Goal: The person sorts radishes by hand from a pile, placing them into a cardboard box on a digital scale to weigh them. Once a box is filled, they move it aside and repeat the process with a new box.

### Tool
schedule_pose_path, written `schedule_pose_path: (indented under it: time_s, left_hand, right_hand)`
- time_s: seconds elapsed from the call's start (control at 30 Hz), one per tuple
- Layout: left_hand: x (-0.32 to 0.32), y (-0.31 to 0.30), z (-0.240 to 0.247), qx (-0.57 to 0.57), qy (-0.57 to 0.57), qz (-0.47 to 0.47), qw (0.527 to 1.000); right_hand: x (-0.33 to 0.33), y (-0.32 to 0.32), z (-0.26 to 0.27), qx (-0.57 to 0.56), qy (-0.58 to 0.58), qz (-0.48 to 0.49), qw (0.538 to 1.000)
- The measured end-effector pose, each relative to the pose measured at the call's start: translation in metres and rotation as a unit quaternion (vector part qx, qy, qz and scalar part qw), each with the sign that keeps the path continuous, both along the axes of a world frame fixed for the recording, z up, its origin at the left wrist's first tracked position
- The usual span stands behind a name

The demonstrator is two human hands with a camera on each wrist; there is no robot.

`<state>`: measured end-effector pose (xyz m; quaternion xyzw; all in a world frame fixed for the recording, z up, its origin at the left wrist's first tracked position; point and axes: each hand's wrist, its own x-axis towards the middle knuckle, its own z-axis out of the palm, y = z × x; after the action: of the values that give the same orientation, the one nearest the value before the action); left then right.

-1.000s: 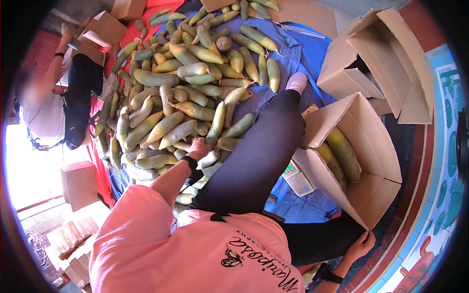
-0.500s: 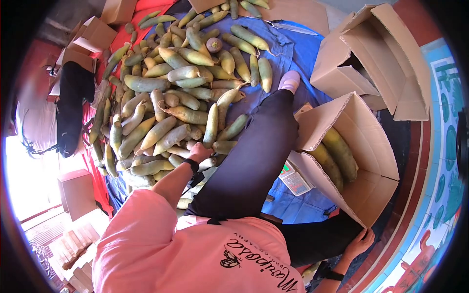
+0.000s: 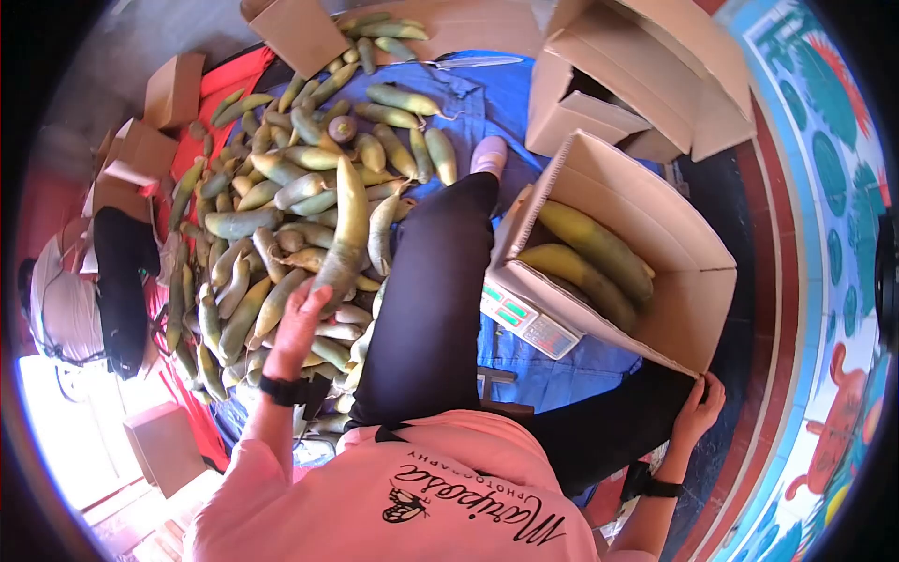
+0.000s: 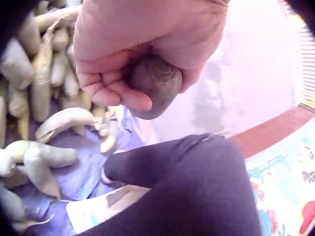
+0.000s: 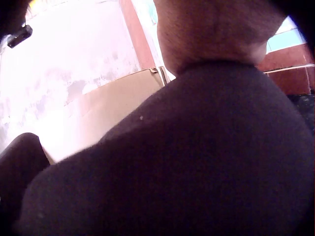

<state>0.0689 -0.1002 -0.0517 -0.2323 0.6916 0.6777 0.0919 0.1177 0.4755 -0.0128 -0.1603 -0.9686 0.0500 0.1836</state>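
Observation:
My left hand [image 3: 302, 323] grips the lower end of a long green-yellow radish [image 3: 348, 225], raised above the pile with its pale tip pointing away from me. In the left wrist view the fingers of my left hand [image 4: 142, 54] curl round the radish's blunt end [image 4: 156, 83]. My right hand [image 3: 698, 412] holds the near corner of an open cardboard box [image 3: 688, 309], its fingers bent over the edge. Several large radishes [image 3: 599, 245] lie inside that box. In the right wrist view only the back part of my right hand [image 5: 211, 34] shows; its fingers are hidden.
A heap of radishes [image 3: 243, 225] covers the blue sheet [image 3: 487, 103] left of my leg [image 3: 435, 281]. A scale [image 3: 529, 323] with lit green digits is beside the box. More open boxes [image 3: 646, 66] stand beyond, with a knife [image 3: 478, 62] nearby. Another person [image 3: 70, 295] is at the far left.
My left hand has come up from the pile, now holding a radish. The head view has turned, shifting the scene leftward. My right hand stays at the box corner.

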Motion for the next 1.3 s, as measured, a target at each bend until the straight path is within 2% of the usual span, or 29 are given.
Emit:
schedule_pose_path:
  time_s: [0.07,0.1,0.17,0.23,0.3,0.33,0.37,0.43,0.47,0.53,0.57,0.63,0.7,0.77,0.83,0.9,1.0,1.03,1.1,1.17,1.23,1.3]
  left_hand:
    - [-0.010,0.006,0.035,-0.017,0.037,-0.046,0.998]
    - [-0.016,0.018,0.061,-0.037,0.060,-0.063,0.996]
    - [-0.024,0.036,0.101,-0.037,0.076,-0.135,0.987]
    - [-0.027,0.053,0.126,-0.005,0.042,-0.186,0.982]
    - [-0.030,0.077,0.134,-0.005,0.061,-0.251,0.966]
    - [-0.033,0.090,0.143,0.031,0.021,-0.298,0.954]
    - [-0.036,0.093,0.132,0.025,0.054,-0.375,0.925]
    - [-0.045,0.120,0.129,0.072,0.070,-0.499,0.861]
    - [-0.046,0.129,0.124,0.097,0.067,-0.540,0.834]
    - [-0.053,0.138,0.114,0.118,0.074,-0.613,0.778]
    - [-0.053,0.141,0.114,0.119,0.073,-0.613,0.778]
    - [-0.052,0.144,0.116,0.215,-0.006,-0.443,0.870]
    - [-0.066,0.140,0.109,0.110,0.115,-0.429,0.889]
    - [-0.072,0.136,0.100,0.068,0.143,-0.363,0.918]
    - [-0.074,0.132,0.087,0.047,0.145,-0.354,0.923]
    - [-0.074,0.130,0.077,0.052,0.145,-0.351,0.924]
    - [-0.075,0.130,0.074,0.058,0.141,-0.341,0.928]
    - [-0.075,0.129,0.073,0.059,0.140,-0.338,0.929]
    - [-0.076,0.128,0.071,0.061,0.136,-0.339,0.929]
    - [-0.077,0.128,0.070,0.079,0.131,-0.329,0.932]
    - [-0.075,0.128,0.069,0.097,0.126,-0.316,0.935]
    - [-0.077,0.129,0.068,0.097,0.135,-0.320,0.933]
  right_hand:
    - [-0.007,-0.013,0.015,-0.129,0.085,0.026,0.988]
    - [-0.014,-0.026,0.029,-0.130,0.090,0.019,0.987]
    - [-0.026,-0.061,0.071,-0.050,0.148,0.090,0.984]
    - [-0.032,-0.092,0.104,-0.034,0.163,0.165,0.972]
    - [-0.034,-0.115,0.122,-0.005,0.151,0.264,0.953]
    - [-0.035,-0.126,0.127,0.011,0.098,0.321,0.942]
    - [-0.035,-0.134,0.130,0.027,0.044,0.378,0.924]
    - [-0.034,-0.143,0.120,0.042,0.028,0.471,0.881]
    - [-0.034,-0.146,0.116,0.049,-0.007,0.469,0.882]
    - [-0.033,-0.141,0.100,0.022,-0.007,0.467,0.884]
    - [-0.034,-0.136,0.097,0.022,-0.009,0.460,0.888]
    - [-0.042,-0.127,0.110,0.005,-0.021,0.429,0.903]
    - [-0.054,-0.115,0.119,-0.013,-0.032,0.397,0.917]
    - [-0.070,-0.097,0.120,-0.016,-0.032,0.299,0.953]
    - [-0.086,-0.082,0.112,0.014,-0.025,0.262,0.965]
    - [-0.106,-0.069,0.102,0.050,-0.040,0.265,0.962]
    - [-0.128,-0.058,0.084,0.067,-0.189,0.302,0.932]
    - [-0.133,-0.058,0.075,0.068,-0.191,0.304,0.931]
    - [-0.141,-0.057,0.059,0.057,-0.279,0.344,0.895]
    - [-0.149,-0.065,0.049,0.035,-0.284,0.373,0.882]
    - [-0.153,-0.072,0.038,-0.001,-0.240,0.426,0.872]
    - [-0.156,-0.066,0.023,0.038,-0.259,0.423,0.868]
